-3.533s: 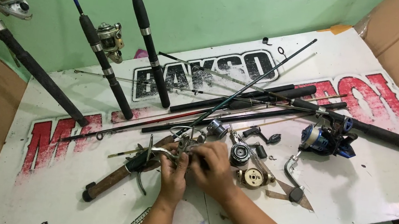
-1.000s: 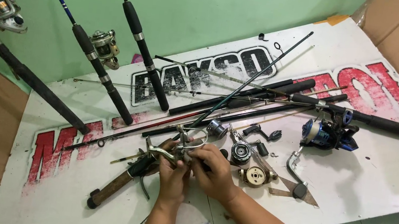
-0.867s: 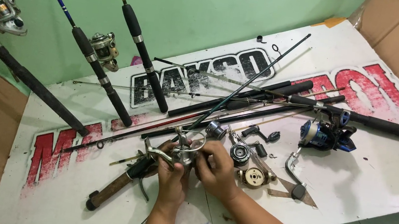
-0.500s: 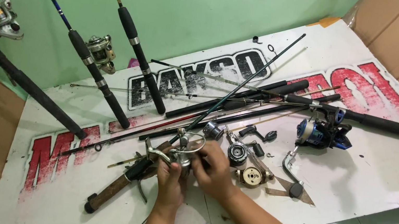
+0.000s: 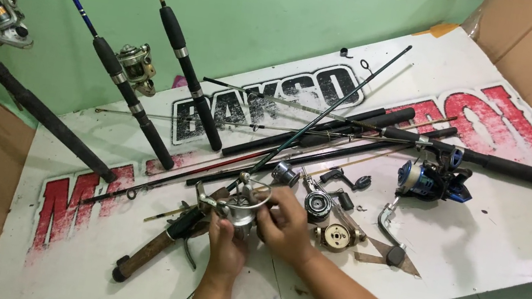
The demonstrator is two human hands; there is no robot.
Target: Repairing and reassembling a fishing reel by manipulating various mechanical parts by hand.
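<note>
White printed worktop [image 5: 520,237], green wall behind: silver spinning reel [image 5: 242,204] gripped by left hand [image 5: 225,249] and right hand [image 5: 284,224], both closed; blue reel [image 5: 430,181], loose rods [image 5: 324,134] nearby.

Fishing-tackle repair workshop: rods [image 5: 129,101] lean on green wall [image 5: 266,9] above banner-covered bench [image 5: 514,229] strewn with reel parts [image 5: 331,233].

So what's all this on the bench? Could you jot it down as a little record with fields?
surface: white printed board against a green wall
left hand: grips a silver spinning reel from below
right hand: fingers on the reel's right side
beside the hands: loose reel parts, a crank handle
further right: blue reel
leaning on wall: three rods, two with reels
lying flat: several thin rods
</note>
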